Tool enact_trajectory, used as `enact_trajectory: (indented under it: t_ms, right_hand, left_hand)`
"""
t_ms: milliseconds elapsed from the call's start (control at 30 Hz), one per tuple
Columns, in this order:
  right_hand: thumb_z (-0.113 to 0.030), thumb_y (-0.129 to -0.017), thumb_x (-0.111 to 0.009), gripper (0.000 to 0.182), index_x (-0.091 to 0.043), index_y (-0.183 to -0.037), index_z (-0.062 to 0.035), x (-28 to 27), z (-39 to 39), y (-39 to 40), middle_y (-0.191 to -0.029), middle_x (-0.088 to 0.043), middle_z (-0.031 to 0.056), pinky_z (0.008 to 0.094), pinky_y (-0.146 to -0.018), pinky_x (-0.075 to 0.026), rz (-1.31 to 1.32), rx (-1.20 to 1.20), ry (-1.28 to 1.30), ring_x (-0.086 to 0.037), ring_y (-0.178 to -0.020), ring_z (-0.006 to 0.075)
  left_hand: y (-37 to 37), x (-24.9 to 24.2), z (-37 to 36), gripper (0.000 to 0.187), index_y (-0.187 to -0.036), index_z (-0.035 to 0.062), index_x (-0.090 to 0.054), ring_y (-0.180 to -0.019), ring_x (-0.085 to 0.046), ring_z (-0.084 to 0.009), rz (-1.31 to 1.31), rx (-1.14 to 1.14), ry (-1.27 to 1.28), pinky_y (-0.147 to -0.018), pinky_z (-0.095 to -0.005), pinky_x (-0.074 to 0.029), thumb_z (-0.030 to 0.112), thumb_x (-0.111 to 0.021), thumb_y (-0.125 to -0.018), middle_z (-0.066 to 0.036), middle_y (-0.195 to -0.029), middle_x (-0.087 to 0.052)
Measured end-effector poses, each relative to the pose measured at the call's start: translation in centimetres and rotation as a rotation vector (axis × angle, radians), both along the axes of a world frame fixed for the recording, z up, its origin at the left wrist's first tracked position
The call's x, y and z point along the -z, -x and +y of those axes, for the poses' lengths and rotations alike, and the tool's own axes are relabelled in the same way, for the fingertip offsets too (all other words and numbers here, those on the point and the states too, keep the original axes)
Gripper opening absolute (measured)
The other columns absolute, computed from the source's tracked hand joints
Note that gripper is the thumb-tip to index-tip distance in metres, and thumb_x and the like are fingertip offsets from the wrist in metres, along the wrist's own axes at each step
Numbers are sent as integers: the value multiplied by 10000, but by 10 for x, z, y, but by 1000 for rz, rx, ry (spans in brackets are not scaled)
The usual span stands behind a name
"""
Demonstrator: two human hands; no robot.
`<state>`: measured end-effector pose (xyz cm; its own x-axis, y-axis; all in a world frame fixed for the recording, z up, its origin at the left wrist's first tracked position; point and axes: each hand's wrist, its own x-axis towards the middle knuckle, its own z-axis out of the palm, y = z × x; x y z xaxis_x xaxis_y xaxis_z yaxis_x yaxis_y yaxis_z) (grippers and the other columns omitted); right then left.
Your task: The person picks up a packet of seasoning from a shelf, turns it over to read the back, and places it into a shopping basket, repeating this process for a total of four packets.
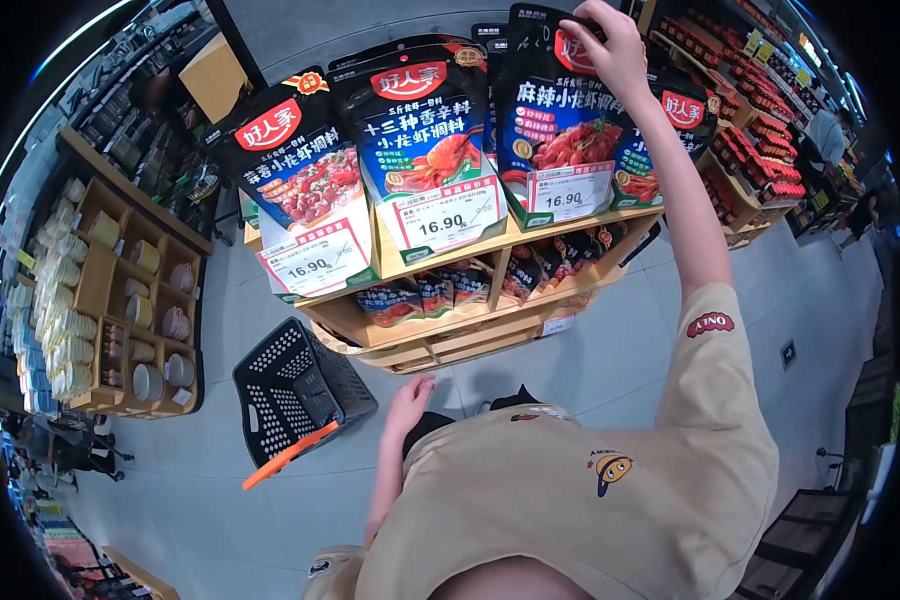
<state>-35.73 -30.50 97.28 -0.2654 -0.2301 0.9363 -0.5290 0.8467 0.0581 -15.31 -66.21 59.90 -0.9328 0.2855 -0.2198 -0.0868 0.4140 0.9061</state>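
My right hand (610,45) reaches up and grips the top edge of a dark seasoning packet (555,120) with a blue label and a crayfish picture, standing on the top tier of a round wooden display stand (450,335). Two similar packets stand to its left: a middle packet (425,140) and a left packet (305,185), each behind a 16.90 price tag. My left hand (408,402) hangs low with fingers loosely apart and holds nothing, just right of a black shopping basket (295,390) on the floor.
The basket has an orange handle (288,455). Smaller packets fill the stand's lower tier (425,295). A wooden shelf of bowls and cups (130,300) stands at the left. Red-packed shelves (760,150) run along the upper right, where another person (828,130) stands.
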Motion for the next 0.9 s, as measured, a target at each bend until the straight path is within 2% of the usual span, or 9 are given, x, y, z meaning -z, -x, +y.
enact_trajectory:
  t_ms: [33,300,433,533,633,733,767,800,900]
  right_hand:
    - [-157,-690,-617,174,-500,-721,-31,-10,-6,-12,-683,-503,84,304,-606,-380,50,93,70,-481,-687,212]
    - [-28,-707,-603,143,-468,-679,11,-86,-42,-61,-594,-441,18,193,-511,-334,304,-256,67,-414,-556,70]
    - [-48,-712,-604,174,-450,-648,2,-107,-77,-95,-561,-436,7,178,-457,-303,269,-133,26,-389,-498,45]
    - [-70,-707,-596,176,-452,-646,11,-109,-105,-106,-560,-458,24,191,-467,-324,172,-169,14,-410,-509,64]
    - [-84,-699,-594,177,-455,-648,12,-92,-128,-101,-562,-470,51,223,-489,-361,-232,-273,194,-445,-524,92]
    - [-125,-699,-597,176,-477,-664,-1,-70,-147,-101,-598,-516,81,241,-513,-391,-470,-154,266,-490,-547,116]
    - [-140,-700,-598,175,-487,-671,-8,-62,-151,-99,-612,-533,89,246,-520,-399,-531,-117,297,-507,-555,127]
    - [-148,-699,-597,165,-505,-702,-11,-52,-150,-92,-625,-549,102,262,-528,-409,-432,-71,228,-522,-549,176]
    - [-152,-753,-584,167,-550,-828,-7,-20,-142,-66,-779,-590,50,236,-689,-440,-366,-146,102,-562,-714,126]
  left_hand:
    - [1,-9,3,257,-990,12,-529,-781,-580,-183,0,5,-3,-711,-271,-431,195,-426,-843,-115,-811,-606]
    - [31,-88,27,252,-1060,-14,-453,-883,-524,-132,103,139,-323,-772,-256,-413,103,-451,-837,-91,-952,-562]
    - [56,-130,44,365,-1144,-8,-369,-944,-499,-152,197,232,-526,-822,-264,-390,78,-489,-810,-118,-1068,-501]
    - [67,-161,61,700,-1252,39,-210,-1064,-418,-194,246,319,-871,-897,-320,-323,202,-621,-709,-112,-1188,-392]
    - [68,-146,76,1051,-1290,62,-70,-1187,-274,-247,239,281,-1207,-979,-386,-238,423,-731,-556,-97,-1298,-220]
    - [56,-155,75,932,-1278,59,-154,-1179,-305,-267,203,278,-1382,-987,-414,-249,453,-674,-612,-109,-1283,-283]
    - [52,-159,73,846,-1271,54,-173,-1176,-311,-267,46,217,-1406,-982,-415,-260,421,-631,-662,-113,-1278,-292]
    - [49,-161,72,761,-1264,49,-191,-1173,-316,-268,-113,154,-1424,-977,-416,-271,390,-588,-712,-116,-1274,-302]
    - [47,-161,63,633,-1254,41,-210,-1164,-330,-268,-89,106,-1396,-971,-418,-279,318,-504,-767,-125,-1260,-322]
